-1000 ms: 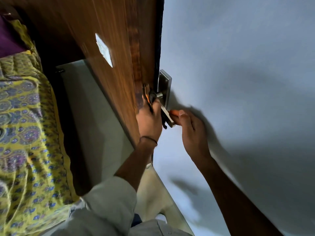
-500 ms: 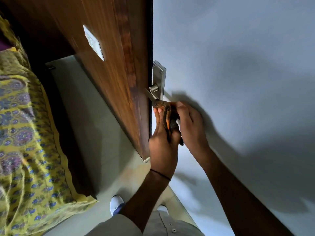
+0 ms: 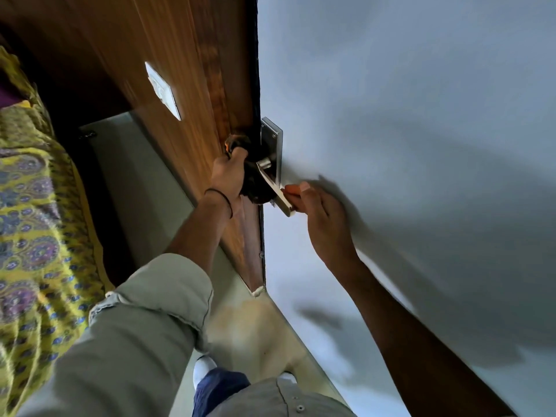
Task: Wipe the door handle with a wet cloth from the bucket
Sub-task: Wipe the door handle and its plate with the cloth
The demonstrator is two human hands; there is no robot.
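- the door handle (image 3: 275, 188) is a flat metal lever on a steel backplate (image 3: 272, 152), mounted at the edge of the wooden door (image 3: 192, 85); its long axis slants from the spindle near the plate's middle down toward 5 o'clock, ending in a free tip.
- the left hand (image 3: 228, 176) is closed into a fist around a dark, bunched wet cloth (image 3: 255, 188), with an orange-edged tuft poking out above the knuckles toward 11 o'clock.
- that cloth bulges out at 4 o'clock from the fist and seems to press against the lever's door-side face, near the spindle end; exactly how much contact there is, i cannot tell.
- the right hand (image 3: 325, 224) comes up from 5 o'clock, its fingertips (image 3: 296, 191) pressed together on the lever's free end, steadying it against the pale wall (image 3: 421, 115) side.
- what the next stroke turns on: the uncleaned length of the lever lies at 4 to 5 o'clock from the cloth fist, along the lever's own axis, so the left hand is the nearer one and would slide down-right toward the right hand's fingers.
- my judgement: wiping is under way, and the tip will need the right fingers to shift off it.
- no bucket is in view; a patterned yellow bedspread (image 3: 36, 221) fills 9 o'clock.
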